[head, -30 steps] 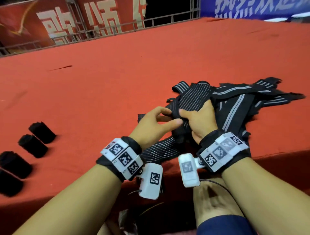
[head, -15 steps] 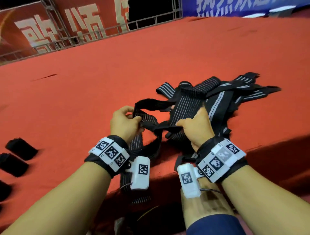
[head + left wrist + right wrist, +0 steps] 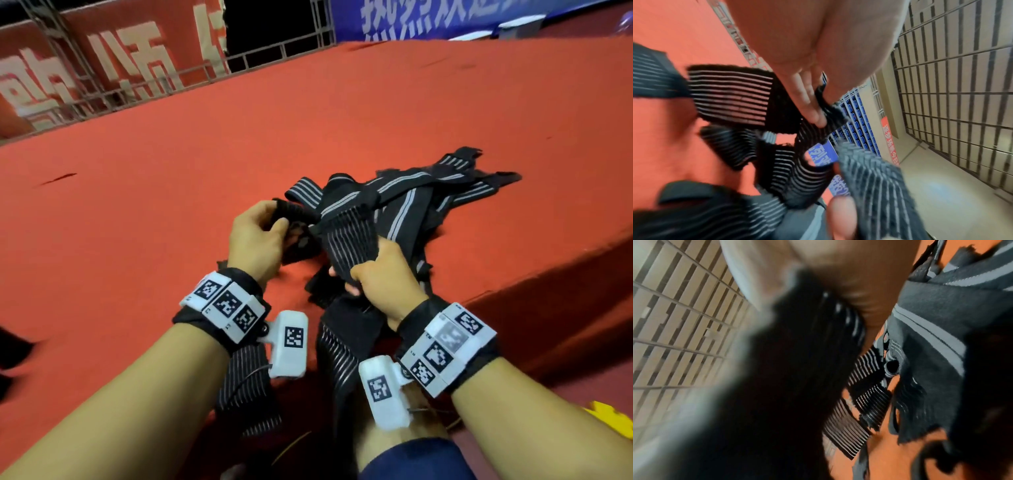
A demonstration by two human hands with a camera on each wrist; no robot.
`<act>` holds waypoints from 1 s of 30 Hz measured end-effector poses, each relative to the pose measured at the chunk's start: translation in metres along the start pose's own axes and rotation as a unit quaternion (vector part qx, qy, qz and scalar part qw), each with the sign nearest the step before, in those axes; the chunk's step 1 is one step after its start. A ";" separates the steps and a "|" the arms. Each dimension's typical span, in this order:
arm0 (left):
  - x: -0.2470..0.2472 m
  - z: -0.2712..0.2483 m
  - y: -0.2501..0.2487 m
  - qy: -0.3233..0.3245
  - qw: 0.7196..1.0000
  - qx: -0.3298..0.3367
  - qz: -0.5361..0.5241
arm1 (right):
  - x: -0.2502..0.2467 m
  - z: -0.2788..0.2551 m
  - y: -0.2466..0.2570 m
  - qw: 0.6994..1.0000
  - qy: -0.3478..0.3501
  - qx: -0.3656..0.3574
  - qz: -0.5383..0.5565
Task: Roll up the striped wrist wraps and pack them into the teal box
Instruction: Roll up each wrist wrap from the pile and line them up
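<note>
Near, bottom centre of the head view: loose ends of one wrap [image 3: 250, 387] hang over the tabletop [image 3: 137, 212] edge. Your right hand [image 3: 383, 274] has its fingers clamped on a bunched striped band, probably anchoring it. Your left hand [image 3: 255, 236], left of centre, pinches the wrap's end with thumb and fingers [image 3: 813, 112], likely to find the start for rolling. Farther, right of centre: the pile of wraps [image 3: 411, 202] lies tangled and unrolled. No teal box in view, contents unknown.
</note>
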State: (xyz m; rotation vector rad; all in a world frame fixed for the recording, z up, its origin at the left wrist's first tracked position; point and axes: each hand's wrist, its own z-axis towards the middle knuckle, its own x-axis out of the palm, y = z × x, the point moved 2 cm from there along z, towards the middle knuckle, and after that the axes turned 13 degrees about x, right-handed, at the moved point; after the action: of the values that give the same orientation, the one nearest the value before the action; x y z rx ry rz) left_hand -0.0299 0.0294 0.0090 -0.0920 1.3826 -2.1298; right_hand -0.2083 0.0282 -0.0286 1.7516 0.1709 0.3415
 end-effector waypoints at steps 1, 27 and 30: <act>0.009 0.001 -0.012 0.033 0.999 0.022 -0.006 | 0.002 -0.004 -0.002 0.999 0.016 0.013 -0.035; 0.031 0.000 -0.035 0.444 0.886 0.047 0.122 | 0.004 -0.022 -0.018 0.953 -0.005 -0.023 -0.301; 0.038 -0.002 -0.044 0.441 0.854 0.105 0.256 | 0.005 -0.020 -0.021 0.937 0.011 -0.019 -0.348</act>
State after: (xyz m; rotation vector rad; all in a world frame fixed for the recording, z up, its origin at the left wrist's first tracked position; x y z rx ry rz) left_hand -0.0809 0.0241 0.0359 1.3414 1.3723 -1.8624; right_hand -0.2083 0.0525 -0.0450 1.5353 0.7702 -0.1553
